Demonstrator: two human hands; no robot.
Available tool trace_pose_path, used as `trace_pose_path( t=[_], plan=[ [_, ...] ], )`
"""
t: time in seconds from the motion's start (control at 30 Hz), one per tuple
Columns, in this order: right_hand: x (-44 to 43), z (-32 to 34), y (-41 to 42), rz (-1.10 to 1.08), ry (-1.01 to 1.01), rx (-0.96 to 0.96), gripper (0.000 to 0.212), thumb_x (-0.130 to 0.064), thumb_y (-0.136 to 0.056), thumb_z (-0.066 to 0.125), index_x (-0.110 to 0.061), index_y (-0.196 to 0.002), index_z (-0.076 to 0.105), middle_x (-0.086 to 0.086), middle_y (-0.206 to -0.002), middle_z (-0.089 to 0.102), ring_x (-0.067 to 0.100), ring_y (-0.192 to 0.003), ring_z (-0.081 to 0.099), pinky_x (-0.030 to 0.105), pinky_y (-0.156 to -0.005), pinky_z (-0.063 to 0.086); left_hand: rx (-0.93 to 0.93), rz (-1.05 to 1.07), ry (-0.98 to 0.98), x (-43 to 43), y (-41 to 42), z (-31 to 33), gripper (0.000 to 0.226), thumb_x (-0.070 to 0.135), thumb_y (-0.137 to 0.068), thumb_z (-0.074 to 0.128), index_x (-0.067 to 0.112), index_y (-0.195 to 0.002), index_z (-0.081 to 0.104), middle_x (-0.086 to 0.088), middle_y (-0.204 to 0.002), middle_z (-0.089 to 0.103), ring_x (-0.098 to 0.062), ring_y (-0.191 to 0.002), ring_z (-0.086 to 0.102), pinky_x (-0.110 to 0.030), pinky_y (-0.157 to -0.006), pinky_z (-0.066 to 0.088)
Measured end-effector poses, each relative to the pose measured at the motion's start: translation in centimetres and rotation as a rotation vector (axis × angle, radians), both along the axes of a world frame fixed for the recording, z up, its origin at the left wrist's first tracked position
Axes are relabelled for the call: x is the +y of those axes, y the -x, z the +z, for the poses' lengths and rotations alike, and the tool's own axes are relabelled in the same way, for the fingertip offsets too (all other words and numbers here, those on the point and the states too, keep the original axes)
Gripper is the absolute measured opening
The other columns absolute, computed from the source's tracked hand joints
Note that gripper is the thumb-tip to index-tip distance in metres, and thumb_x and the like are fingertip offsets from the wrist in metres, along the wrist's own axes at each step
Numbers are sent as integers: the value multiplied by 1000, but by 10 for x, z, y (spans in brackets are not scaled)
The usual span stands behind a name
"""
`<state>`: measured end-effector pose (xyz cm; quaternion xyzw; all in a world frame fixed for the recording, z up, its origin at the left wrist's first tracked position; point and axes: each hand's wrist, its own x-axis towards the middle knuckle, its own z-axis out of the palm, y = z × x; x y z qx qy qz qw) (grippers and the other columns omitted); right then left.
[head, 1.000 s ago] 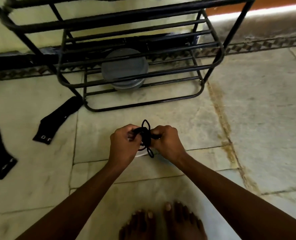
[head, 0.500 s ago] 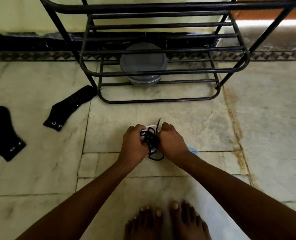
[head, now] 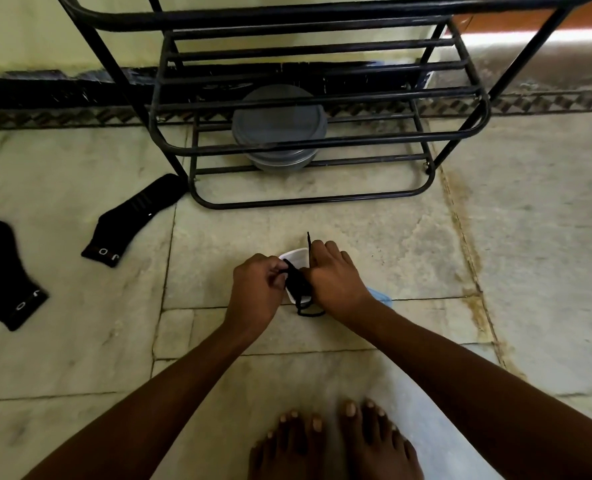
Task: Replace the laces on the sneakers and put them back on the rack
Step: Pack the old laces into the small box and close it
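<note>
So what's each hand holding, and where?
Both grip the lace over the sneaker: left hand pinches a strand beside the bunch, right hand grips near the free end.

Thin black cord lace (head: 296, 284) bunched in the grip. White sneaker (head: 298, 257) just beneath, mostly hidden. Black metal rack (head: 287, 144) beyond.

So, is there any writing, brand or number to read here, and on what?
"O J": white marks on the cuff of the black fabric sock beside the black metal rack; blurred, uncertain.
"O J": likewise on the far-left black fabric sock.
No other text.
</note>
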<state>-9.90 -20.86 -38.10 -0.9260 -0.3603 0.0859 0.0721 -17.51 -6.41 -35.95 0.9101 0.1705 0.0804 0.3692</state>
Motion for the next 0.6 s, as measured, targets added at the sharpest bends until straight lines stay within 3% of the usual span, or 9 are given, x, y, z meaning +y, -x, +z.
trace_pose_path(
  t=[0.07, 0.13, 0.27, 0.33, 0.43, 0.5, 0.6],
  plan=[
    [5, -3, -1, -18, 47, -8, 35, -42, -66, 87, -18, -91, 81, 13, -114, 58, 31, -103, 34, 41, -80, 48, -25, -43, -50, 3, -1, -4, 18, -4, -83, 74, 7, -95, 81, -7, -88, 74, -9, -74, 62, 4, -76, 37],
    [7, -2, -3, -21, 77, 53, 37, -43, -84, 74, -18, -110, 76, 12, -130, 47, 32, -116, 31, 45, -94, 36, -26, -89, -69, 5, -2, -9, 14, -3, -85, 73, 6, -91, 82, -9, -87, 74, -14, -75, 65, 2, -77, 38],
    [1, 4, -8, -99, 47, 166, 35, -34, -90, 70, -21, -123, 71, 7, -126, 44, 30, -122, 37, 41, -95, 27, -22, -161, -111, 4, -6, -22, 8, 2, -86, 74, 6, -82, 79, -4, -91, 64, -16, -81, 61, -9, -76, 42],
    [-7, 7, -10, -147, -53, 230, 37, -20, -87, 73, -21, -124, 71, 6, -124, 50, 27, -118, 47, 37, -96, 32, 0, -157, -154, 2, -8, -25, 9, 6, -87, 75, 8, -79, 77, 0, -97, 53, -15, -89, 53, -8, -74, 38],
    [-15, 8, -17, -292, -323, 279, 30, -8, -80, 78, -14, -110, 75, 10, -110, 63, 29, -97, 64, 32, -87, 50, 65, -186, -219, -3, -12, -24, 10, 7, -84, 76, 11, -75, 77, -3, -103, 45, -21, -98, 47, -26, -71, 48],
    [-16, 8, -23, -369, -408, 237, 24, -13, -85, 76, -12, -108, 72, 10, -103, 68, 27, -91, 67, 32, -81, 53, 111, -206, -234, -6, -16, -23, 11, 2, -80, 74, 11, -74, 76, -5, -105, 44, -24, -101, 47, -33, -72, 53],
    [-13, 5, -32, -434, -478, 292, 36, -30, -89, 76, -17, -119, 63, 2, -94, 72, 18, -83, 68, 31, -76, 56, 158, -215, -176, -9, -20, -24, 9, 0, -82, 70, 7, -77, 68, -12, -108, 47, -26, -97, 53, -37, -77, 53]
  ],
)
